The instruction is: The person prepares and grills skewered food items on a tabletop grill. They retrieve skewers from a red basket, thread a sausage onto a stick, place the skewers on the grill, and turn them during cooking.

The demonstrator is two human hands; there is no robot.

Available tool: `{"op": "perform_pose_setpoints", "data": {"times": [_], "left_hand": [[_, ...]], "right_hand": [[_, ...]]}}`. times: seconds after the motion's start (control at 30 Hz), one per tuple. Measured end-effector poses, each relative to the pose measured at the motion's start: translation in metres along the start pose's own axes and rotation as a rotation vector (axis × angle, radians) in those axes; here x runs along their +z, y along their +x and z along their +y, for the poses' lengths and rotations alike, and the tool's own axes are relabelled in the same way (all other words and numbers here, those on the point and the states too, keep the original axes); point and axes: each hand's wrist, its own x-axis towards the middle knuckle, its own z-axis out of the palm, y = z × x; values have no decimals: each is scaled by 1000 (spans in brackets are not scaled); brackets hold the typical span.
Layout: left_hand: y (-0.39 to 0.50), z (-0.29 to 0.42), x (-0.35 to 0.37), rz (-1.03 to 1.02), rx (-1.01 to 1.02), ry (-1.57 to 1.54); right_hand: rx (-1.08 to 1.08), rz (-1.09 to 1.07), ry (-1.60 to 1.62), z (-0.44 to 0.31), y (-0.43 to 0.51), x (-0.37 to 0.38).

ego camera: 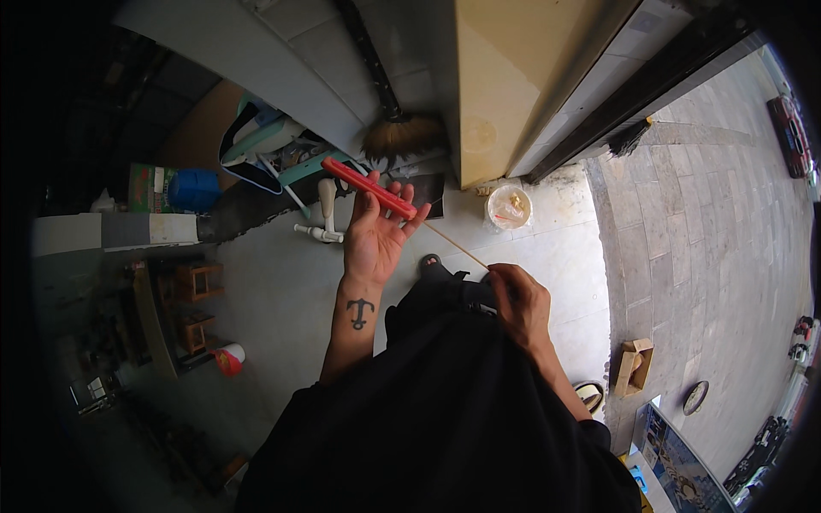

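A long, narrow red object [369, 187], its kind unclear, lies across the fingers of my left hand [378, 237]. The palm faces up and the thumb rests against the object's near side. My right hand [523, 301], lower and to the right, pinches one end of a thin wooden stick [457, 243]. The stick slants up and left, and its other end reaches the little finger of my left hand by the red object's lower end. Whether stick and object touch, I cannot tell.
A lined bin [510, 208] stands by the yellowish panel, with a broom [403, 138] to its left. Near my left hand are a white and beige handle-like part [327, 208] and a folded chair-like frame [301, 168]. A cardboard box [634, 367] sits on the paving at right.
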Motion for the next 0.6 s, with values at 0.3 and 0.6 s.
{"op": "perform_pose_setpoints", "data": {"times": [0.3,0.6], "left_hand": [[-2,0,4,-9,-1,48],[-2,-3,10,-45,3,90]], "right_hand": [[-16,-6,-52,-2,1,-5],[-10,-2,-63,-2,5,-9]]}}
